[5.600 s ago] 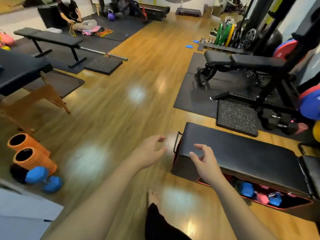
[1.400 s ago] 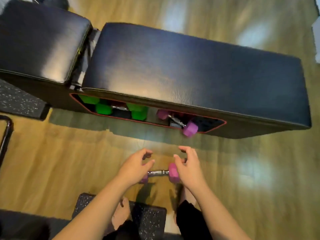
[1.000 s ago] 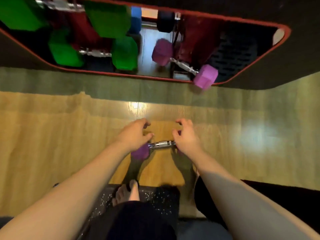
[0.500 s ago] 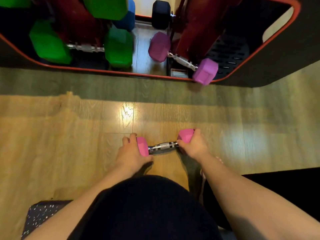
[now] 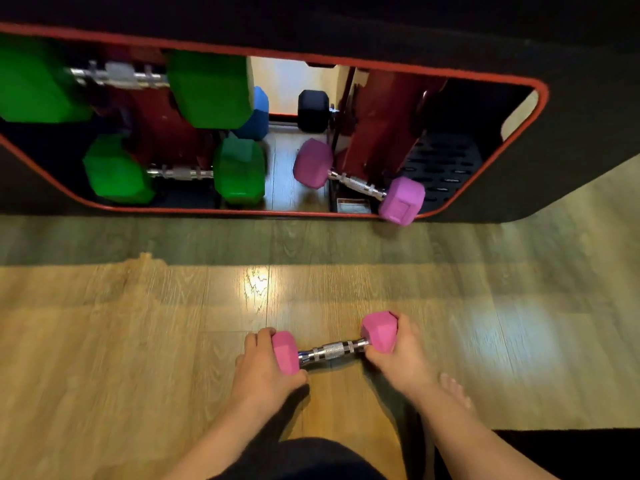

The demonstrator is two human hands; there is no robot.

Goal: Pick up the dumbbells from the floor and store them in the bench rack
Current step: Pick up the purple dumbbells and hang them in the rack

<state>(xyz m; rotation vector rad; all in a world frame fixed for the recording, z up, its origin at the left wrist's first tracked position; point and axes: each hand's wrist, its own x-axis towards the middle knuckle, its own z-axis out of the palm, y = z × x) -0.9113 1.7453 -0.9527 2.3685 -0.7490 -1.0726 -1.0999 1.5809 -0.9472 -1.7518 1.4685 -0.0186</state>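
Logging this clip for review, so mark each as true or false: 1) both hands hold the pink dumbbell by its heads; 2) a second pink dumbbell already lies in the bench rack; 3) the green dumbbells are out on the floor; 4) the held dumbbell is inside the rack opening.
1) True: the left hand grips one head of the pink dumbbell, the right hand the other.
2) True: the second pink dumbbell lies slanted in the bench rack, one head at the opening's edge.
3) False: the green dumbbells sit inside the rack.
4) False: it is over the wooden floor, short of the opening.
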